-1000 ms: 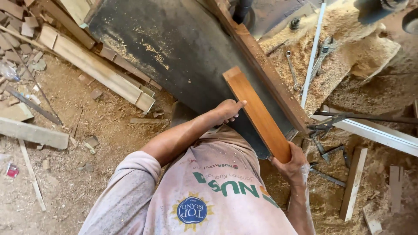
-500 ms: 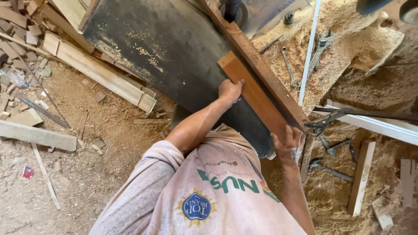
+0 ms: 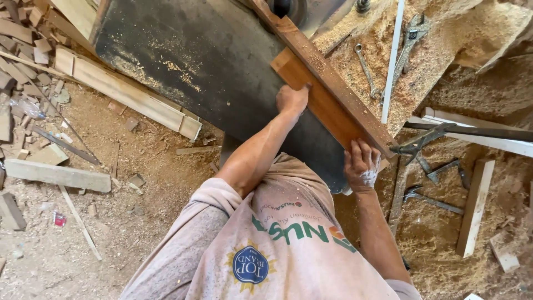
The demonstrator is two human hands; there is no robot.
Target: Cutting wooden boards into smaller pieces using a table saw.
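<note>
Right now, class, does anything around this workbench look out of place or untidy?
Yes. Wrenches lie loose in heaped sawdust beside the dark table, and offcuts litter the floor. Both hands, left hand and right hand, press the wooden board.

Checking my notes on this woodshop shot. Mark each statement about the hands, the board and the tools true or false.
1. Both hands touch the orange-brown board. True: the left hand presses its side, the right hand its near end.
2. The board lies on the sawdust floor. False: it rests on the dark machine table, against a wooden fence.
3. Wrenches lie in sawdust right of the fence. True.
4. The right hand holds a hammer. False: it holds only the board.
</note>
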